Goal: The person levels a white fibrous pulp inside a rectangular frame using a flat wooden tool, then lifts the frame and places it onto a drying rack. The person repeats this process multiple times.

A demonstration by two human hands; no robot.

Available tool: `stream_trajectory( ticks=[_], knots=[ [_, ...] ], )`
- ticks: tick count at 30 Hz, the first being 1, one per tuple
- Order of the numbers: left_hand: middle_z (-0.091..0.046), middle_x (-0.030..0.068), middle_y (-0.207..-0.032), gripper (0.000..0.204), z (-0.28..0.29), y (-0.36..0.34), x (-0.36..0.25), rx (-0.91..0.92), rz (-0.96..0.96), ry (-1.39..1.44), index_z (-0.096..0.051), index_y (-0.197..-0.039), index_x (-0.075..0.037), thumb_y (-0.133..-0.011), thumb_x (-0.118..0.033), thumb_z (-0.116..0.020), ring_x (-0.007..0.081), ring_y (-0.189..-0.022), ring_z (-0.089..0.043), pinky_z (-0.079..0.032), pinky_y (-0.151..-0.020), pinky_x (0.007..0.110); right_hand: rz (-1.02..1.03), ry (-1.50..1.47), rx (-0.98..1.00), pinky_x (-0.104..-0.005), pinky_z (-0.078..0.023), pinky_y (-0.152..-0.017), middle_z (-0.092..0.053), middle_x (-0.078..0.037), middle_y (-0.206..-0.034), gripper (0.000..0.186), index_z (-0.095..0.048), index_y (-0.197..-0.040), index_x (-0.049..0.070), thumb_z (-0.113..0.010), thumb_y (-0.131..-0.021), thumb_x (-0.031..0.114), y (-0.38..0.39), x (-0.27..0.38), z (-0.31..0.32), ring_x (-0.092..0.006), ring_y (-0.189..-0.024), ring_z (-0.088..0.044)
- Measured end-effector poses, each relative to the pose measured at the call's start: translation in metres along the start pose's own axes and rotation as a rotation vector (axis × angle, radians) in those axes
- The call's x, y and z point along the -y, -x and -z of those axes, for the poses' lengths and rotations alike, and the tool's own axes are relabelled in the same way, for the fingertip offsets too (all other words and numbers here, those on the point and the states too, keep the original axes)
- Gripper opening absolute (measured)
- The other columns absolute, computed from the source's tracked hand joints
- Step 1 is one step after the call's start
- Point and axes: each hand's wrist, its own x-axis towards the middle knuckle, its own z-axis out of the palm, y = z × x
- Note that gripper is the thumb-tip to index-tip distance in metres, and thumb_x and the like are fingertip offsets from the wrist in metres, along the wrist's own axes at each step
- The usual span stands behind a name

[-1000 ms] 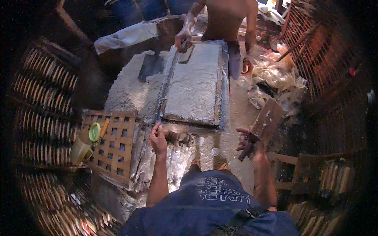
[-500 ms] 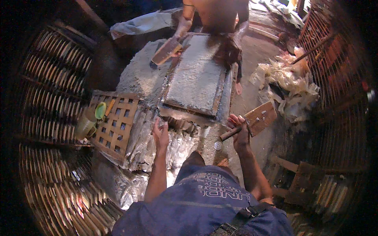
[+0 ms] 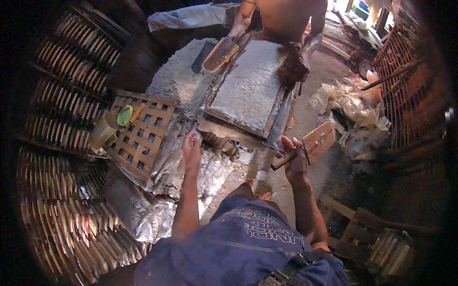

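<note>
My right hand (image 3: 295, 166) is closed round the handle of a wooden paddle (image 3: 320, 141), whose flat blade points up and right with white bits stuck on it. My left hand (image 3: 191, 147) is raised with nothing visible in it, its fingers loosely bent, by the near left corner of a rectangular frame (image 3: 234, 118). White crumbly material (image 3: 248, 81) fills that frame. Across from me, a person (image 3: 286, 19) holds another wooden paddle (image 3: 221, 54) over the frame's left side. The person's other hand (image 3: 299, 71) is at the right edge of the frame.
A heap of white material (image 3: 176, 71) lies left of the frame. A slatted crate lid (image 3: 155, 121) carries a jug (image 3: 103, 129) and a green cup (image 3: 125, 115). Shiny plastic sheeting (image 3: 167, 167) lies below it. Crumpled plastic (image 3: 355, 109) sits at right. Slatted racks (image 3: 67, 114) line the left.
My view has shifted, so the frame sits further right and higher. The other person's hand has risen from beside the frame to its right edge. My right hand still holds the paddle.
</note>
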Motion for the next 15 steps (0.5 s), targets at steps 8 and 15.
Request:
stream_trajectory(
  ticks=[8,15],
  knots=[
    [-0.061,0.0155,-0.127,0.037,-0.007,-0.05,-0.035,-0.028,-0.249,-0.266,-0.052,-0.134,-0.003,-0.1,-0.017,-0.048,0.024,-0.114,-0.06,-0.047,-0.095,0.034,-0.113,0.031,0.048,-0.0421,-0.049,-0.09,-0.057,-0.015,-0.126,0.062,-0.052,-0.13,-0.002,-0.045,-0.096,0.049,-0.001,0.01,-0.02,-0.0256,-0.11,-0.057],
    [-0.058,0.0222,-0.129,0.04,-0.025,-0.082,-0.007,0.053,-0.366,-0.4,-0.052,-0.133,-0.003,-0.101,-0.023,-0.042,0.0372,-0.121,-0.054,-0.042,-0.101,0.041,-0.144,0.077,0.117,-0.0359,-0.05,-0.088,-0.061,-0.013,-0.113,0.071,-0.052,-0.129,-0.005,-0.049,-0.091,0.054,0.003,0.018,-0.02,-0.0214,-0.099,-0.06]
  ],
)
